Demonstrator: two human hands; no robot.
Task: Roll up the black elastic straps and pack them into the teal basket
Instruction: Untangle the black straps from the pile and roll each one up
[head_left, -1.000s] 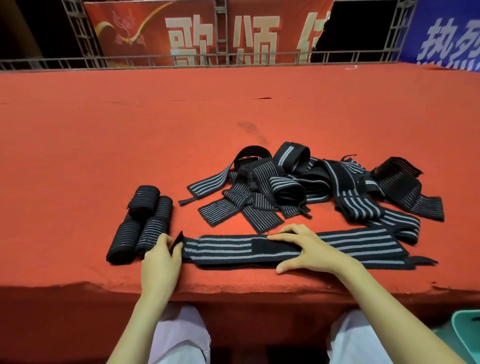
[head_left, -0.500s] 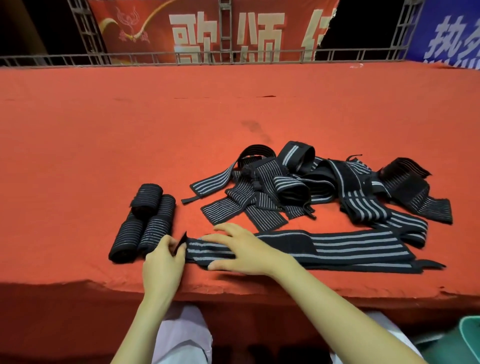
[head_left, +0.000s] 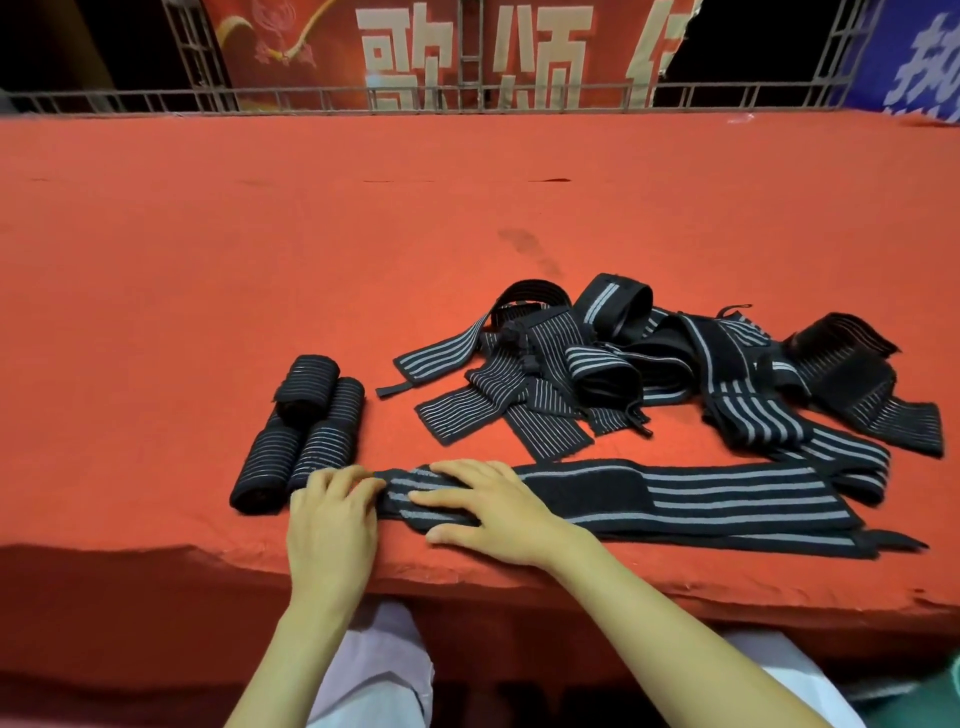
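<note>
The bench (head_left: 208, 312) is covered with a red-orange cloth, matte and a little wrinkled along its near edge. Along this near edge lies the long strap (head_left: 675, 501), flat and stretched out from left to right. It is a woven black elastic band with grey stripes along its length and one plain black patch near the middle.

The left hand (head_left: 332, 514) is at the strap's left end. Its fingers (head_left: 358, 480) are curled over this end and grasp it, and the fabric is bunched and narrower there. The right hand (head_left: 493, 512) lies just beside it on top of the strap, released, with straight fingers pressing the band flat and the thumb at the strap's near side.

Left of the hands, three rolled straps (head_left: 311, 431) lie close together as tight ribbed cylinders. Two lie side by side and the third rests on their far ends.

Farther in, right of the middle of the bench, the loose straps (head_left: 623, 364) make a tangled pile of flat ends, loops and folds, some finely striped and some broadly striped.

Beyond the far edge stands a grey metal railing (head_left: 156, 101) and a red banner (head_left: 291, 52) with pale characters.
</note>
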